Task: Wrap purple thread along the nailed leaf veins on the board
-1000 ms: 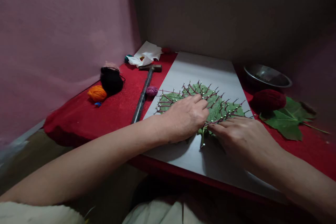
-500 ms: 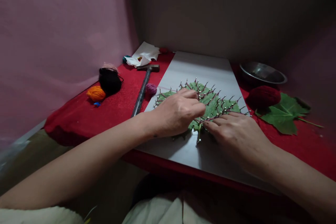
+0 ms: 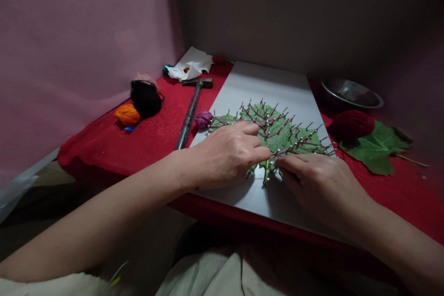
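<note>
A green leaf (image 3: 275, 138) lies on a white board (image 3: 267, 77), ringed and crossed by upright nails (image 3: 286, 113) with dark purple yarn (image 3: 298, 144) strung along its veins. My left hand (image 3: 231, 150) is over the leaf's left half, its fingers curled and closed near the centre vein. Close to the leaf's stem (image 3: 266, 176), my right hand (image 3: 321, 178) pinches with thumb and index finger. Whatever is between the fingers of either hand is hidden or too thin to see. From a purple yarn ball (image 3: 204, 120) at the board's left edge, a strand runs toward the nails.
On the red cloth (image 3: 145, 148) at left lie a hammer (image 3: 190, 113), a black yarn ball (image 3: 145, 98) and an orange one (image 3: 127, 114). Crumpled white paper (image 3: 192, 64) lies behind. At right are a metal bowl (image 3: 352, 94), dark red yarn (image 3: 354, 124) and another leaf (image 3: 374, 150).
My right hand's thumb and index finger have drawn together near the stem. The purple ball has shifted slightly toward the board's edge. The view has tilted a little downward.
</note>
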{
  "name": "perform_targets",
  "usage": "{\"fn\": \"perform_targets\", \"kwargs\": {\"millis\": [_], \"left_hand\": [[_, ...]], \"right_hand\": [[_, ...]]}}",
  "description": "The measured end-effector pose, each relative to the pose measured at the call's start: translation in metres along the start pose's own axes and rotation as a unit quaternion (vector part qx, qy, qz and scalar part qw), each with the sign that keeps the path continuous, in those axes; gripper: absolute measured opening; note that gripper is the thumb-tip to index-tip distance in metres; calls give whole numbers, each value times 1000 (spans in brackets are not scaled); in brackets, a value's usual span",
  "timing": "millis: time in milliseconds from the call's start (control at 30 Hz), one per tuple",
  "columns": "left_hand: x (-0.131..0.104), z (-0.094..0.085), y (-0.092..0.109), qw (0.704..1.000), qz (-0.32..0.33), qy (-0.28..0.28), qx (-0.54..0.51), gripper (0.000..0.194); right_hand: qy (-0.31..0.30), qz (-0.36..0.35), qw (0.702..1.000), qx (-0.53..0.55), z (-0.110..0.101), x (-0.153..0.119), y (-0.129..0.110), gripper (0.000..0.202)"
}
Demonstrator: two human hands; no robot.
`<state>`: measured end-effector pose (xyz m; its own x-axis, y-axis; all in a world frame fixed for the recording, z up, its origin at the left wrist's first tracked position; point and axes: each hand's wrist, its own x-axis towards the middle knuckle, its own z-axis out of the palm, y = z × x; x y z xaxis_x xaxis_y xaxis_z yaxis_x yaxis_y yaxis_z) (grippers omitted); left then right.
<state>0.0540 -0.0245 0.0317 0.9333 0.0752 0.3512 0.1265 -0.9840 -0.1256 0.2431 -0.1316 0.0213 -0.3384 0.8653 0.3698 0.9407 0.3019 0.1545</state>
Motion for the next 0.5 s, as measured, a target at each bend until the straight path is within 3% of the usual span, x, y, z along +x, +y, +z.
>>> {"fn": "perform_targets", "kwargs": {"millis": [333, 500], "left_hand": [[-4, 0, 1, 1000, -15, 3, -4, 28], [-6, 2, -1, 1000, -11, 19, -2, 25]], "right_hand": [[2, 35, 999, -15, -1, 1, -4, 21], [-27, 52, 998, -12, -5, 8, -8, 19]]}}
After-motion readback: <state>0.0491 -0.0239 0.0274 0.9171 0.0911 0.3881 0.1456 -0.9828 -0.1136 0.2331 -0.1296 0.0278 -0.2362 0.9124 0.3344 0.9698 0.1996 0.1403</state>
